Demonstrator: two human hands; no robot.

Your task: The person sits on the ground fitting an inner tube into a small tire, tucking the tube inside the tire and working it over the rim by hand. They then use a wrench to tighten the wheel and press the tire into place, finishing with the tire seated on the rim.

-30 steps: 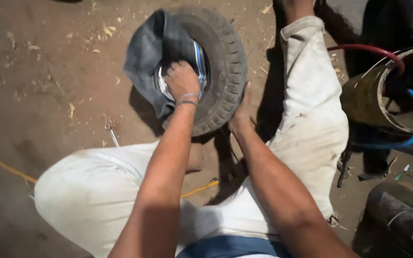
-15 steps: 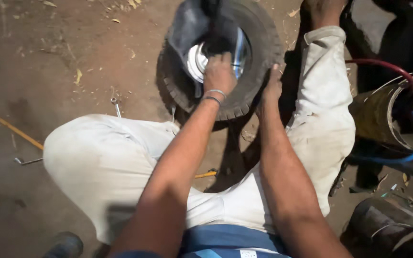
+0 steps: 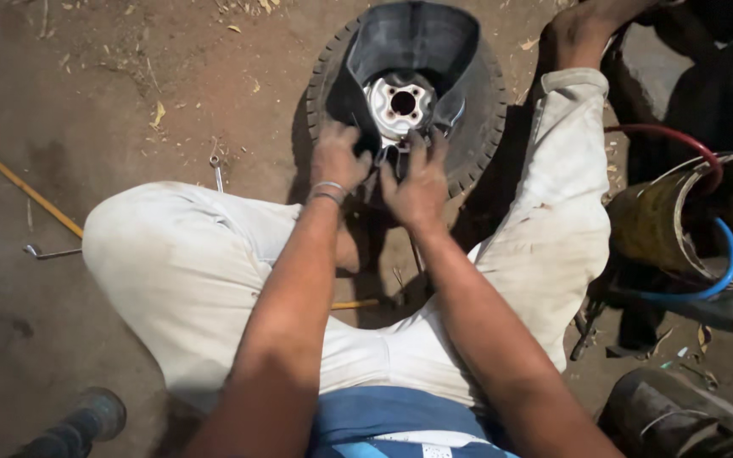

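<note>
A small black tyre [image 3: 477,127] lies flat on the dirt between my spread legs, with a silver wheel rim [image 3: 400,102] at its centre. A black inner tube [image 3: 413,38] bulges up out of the tyre on the far side. My left hand [image 3: 337,161], a metal bangle on its wrist, presses on the near edge of the tube and tyre. My right hand [image 3: 417,182] lies beside it, fingers spread over the near rim edge and the tube. Both hands touch the tube; whether the fingers close around it is hidden.
A yellow hose [image 3: 19,182] runs across the dirt at left, near a bent metal tool [image 3: 48,252] and a small spanner [image 3: 215,170]. A rusty drum [image 3: 663,225] with red and blue hoses [image 3: 723,263] stands at right. A dark cylinder [image 3: 86,420] lies bottom left.
My view has shifted so the tyre sits higher and more central. My right hand has moved from the tyre's right side onto the near rim edge beside my left hand.
</note>
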